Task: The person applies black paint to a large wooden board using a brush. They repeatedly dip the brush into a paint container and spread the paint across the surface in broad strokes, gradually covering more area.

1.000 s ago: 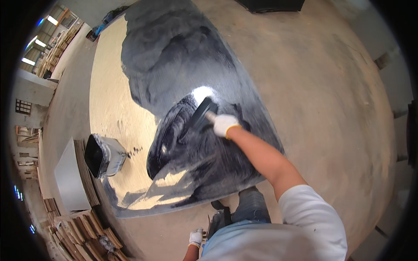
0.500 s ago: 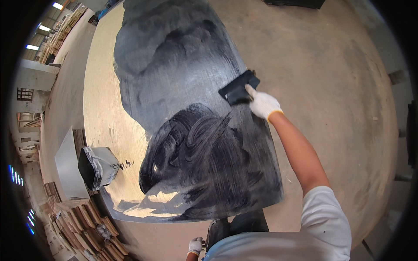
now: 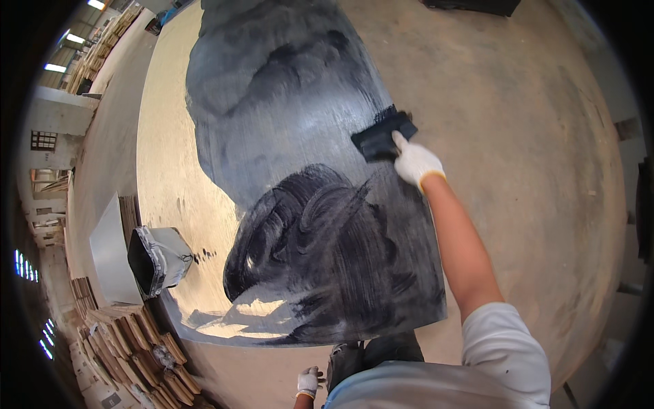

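A wide black brush (image 3: 381, 141) is in my gloved right hand (image 3: 417, 163), which is closed on its near right end. Dark bristles show along the brush's far side, resting at the right edge of a large board (image 3: 163, 143). Wet black paint (image 3: 320, 238) covers most of the board, thick and swirled in the near half, smoother farther away. Bare pale wood shows along the left side and in patches near the front. My gloved left hand (image 3: 310, 382) hangs beside my leg, fingers loosely bent and slightly apart, holding nothing visible.
A paint-smeared square can (image 3: 170, 253) with a dark opening stands at the board's left edge. Beyond it are a grey sheet (image 3: 112, 255) and stacked wooden boards (image 3: 136, 347). A dark object (image 3: 470, 5) lies on the floor at the far right.
My right hand and the brush have shifted slightly right along the board's edge. The whole view has also moved a little. My left hand's fingers look a bit looser.
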